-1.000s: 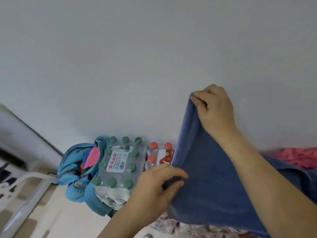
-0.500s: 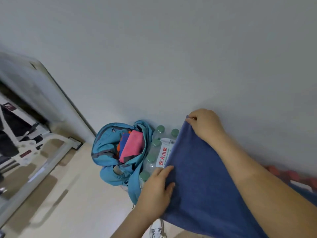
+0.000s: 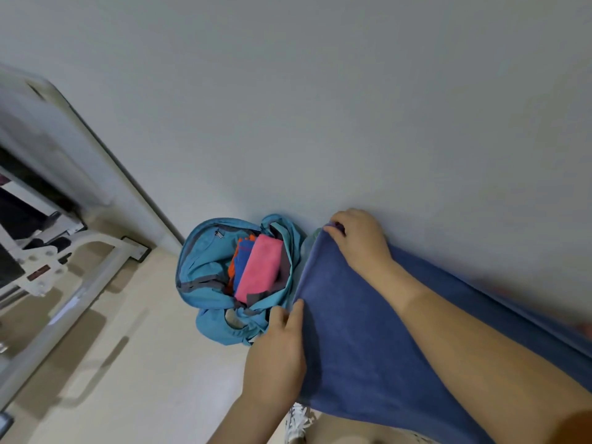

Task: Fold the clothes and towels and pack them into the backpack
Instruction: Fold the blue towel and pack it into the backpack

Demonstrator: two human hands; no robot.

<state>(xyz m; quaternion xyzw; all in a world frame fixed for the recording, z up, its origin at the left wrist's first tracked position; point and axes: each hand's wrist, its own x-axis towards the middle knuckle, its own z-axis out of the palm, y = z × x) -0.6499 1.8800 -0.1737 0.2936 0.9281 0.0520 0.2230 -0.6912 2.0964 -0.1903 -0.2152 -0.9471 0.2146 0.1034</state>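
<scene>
pinched blue towel (image 3: pixel 352 331) by its edge, left hand (image 3: pixel 278 355) and right hand (image 3: pixel 358 241) — unfolded, risked bunching at backpack (image 3: pixel 198 270) mouth.

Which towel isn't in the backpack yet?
The big blue towel: the left hand and right hand hold its edge beside the backpack; the pink cloth and orange-and-blue cloth sit inside it.
</scene>
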